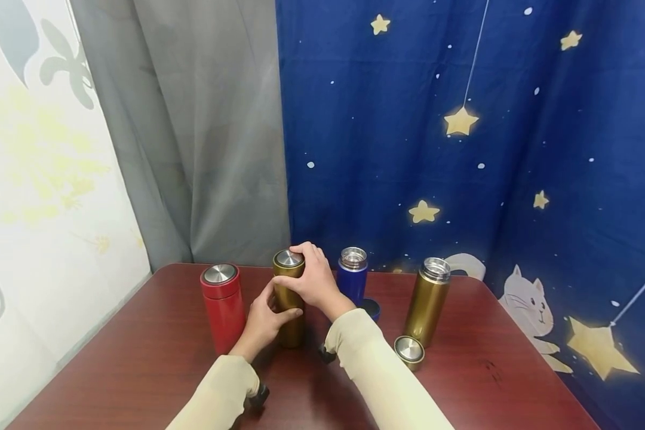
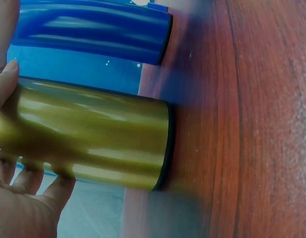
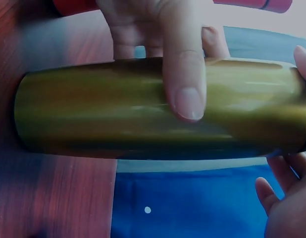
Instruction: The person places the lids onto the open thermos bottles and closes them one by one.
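A gold thermos stands upright on the table, topped by a lid with a shiny silver disc. My left hand grips its body from the left, thumb across the near side. Up at the lid, my right hand holds the thermos between thumb and fingers. In the left wrist view the dark base of this gold thermos meets the table. The right wrist view shows the left thumb lying over the gold body, with the right fingertips at the lid end.
A red thermos with its lid on stands to the left. Right of my hands is a lidless blue thermos, its blue lid beside it. Farther right, a lidless gold thermos has a gold lid in front. Curtains hang behind the table.
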`<move>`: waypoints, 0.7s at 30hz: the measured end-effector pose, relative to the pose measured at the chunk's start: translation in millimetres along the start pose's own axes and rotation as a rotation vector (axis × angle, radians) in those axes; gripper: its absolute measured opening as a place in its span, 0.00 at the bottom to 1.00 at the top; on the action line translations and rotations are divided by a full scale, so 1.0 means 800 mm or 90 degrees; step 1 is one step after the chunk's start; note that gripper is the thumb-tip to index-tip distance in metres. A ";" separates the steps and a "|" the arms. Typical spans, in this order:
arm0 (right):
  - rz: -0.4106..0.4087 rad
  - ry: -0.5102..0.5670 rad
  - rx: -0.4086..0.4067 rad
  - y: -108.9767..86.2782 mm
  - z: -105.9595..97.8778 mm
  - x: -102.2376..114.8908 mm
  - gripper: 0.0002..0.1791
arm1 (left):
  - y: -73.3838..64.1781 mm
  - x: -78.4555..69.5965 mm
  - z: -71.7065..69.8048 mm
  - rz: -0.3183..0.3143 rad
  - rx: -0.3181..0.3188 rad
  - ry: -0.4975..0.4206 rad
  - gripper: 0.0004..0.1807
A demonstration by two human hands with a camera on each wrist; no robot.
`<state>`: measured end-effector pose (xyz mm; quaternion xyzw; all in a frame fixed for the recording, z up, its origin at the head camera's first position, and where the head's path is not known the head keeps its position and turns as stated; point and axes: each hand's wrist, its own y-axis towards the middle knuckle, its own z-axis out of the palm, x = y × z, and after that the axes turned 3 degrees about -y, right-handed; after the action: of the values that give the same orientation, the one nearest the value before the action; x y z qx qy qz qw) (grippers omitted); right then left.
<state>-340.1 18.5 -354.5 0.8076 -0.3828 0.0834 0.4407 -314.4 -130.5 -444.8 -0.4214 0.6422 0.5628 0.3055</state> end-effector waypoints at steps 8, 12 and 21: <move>0.001 -0.029 -0.001 -0.002 0.003 0.003 0.40 | -0.009 -0.031 -0.001 0.021 0.004 0.007 0.41; 0.018 0.066 0.068 -0.001 -0.003 0.001 0.39 | -0.011 -0.042 -0.002 0.029 0.006 0.004 0.41; 0.017 0.216 0.156 0.001 -0.016 -0.009 0.34 | -0.001 -0.003 -0.002 -0.016 0.013 0.008 0.47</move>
<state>-342.9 31.9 -349.8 0.8243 -0.3007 0.2704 0.3962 -312.3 -131.5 -442.8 -0.4296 0.6443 0.5500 0.3128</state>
